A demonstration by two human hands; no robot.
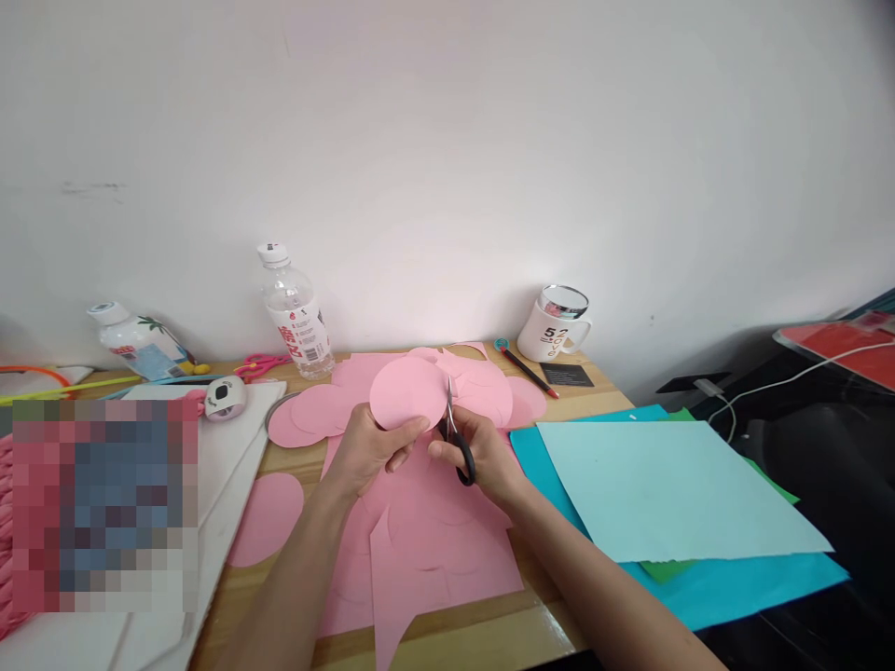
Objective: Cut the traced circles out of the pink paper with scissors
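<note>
My left hand (pixel 370 447) pinches the lower edge of a pink paper circle (pixel 406 391) and holds it upright above the desk. My right hand (pixel 479 452) grips black-handled scissors (pixel 458 447), whose blades point up along the circle's right edge. Beneath both hands lie pink paper sheets with cut-out curves (pixel 433 540). More pink circles (pixel 308 415) are stacked behind my hands, and one lies at the left (pixel 266 517).
A wooden desk (pixel 489 629) stands against a white wall. A clear bottle (pixel 297 317), a toppled bottle (pixel 136 340), a white mug (pixel 556 326), a red pencil (pixel 528 371), pink scissors (pixel 262 363) and a tape dispenser (pixel 224 398) line the back. Light blue and teal paper sheets (pixel 664 494) lie right.
</note>
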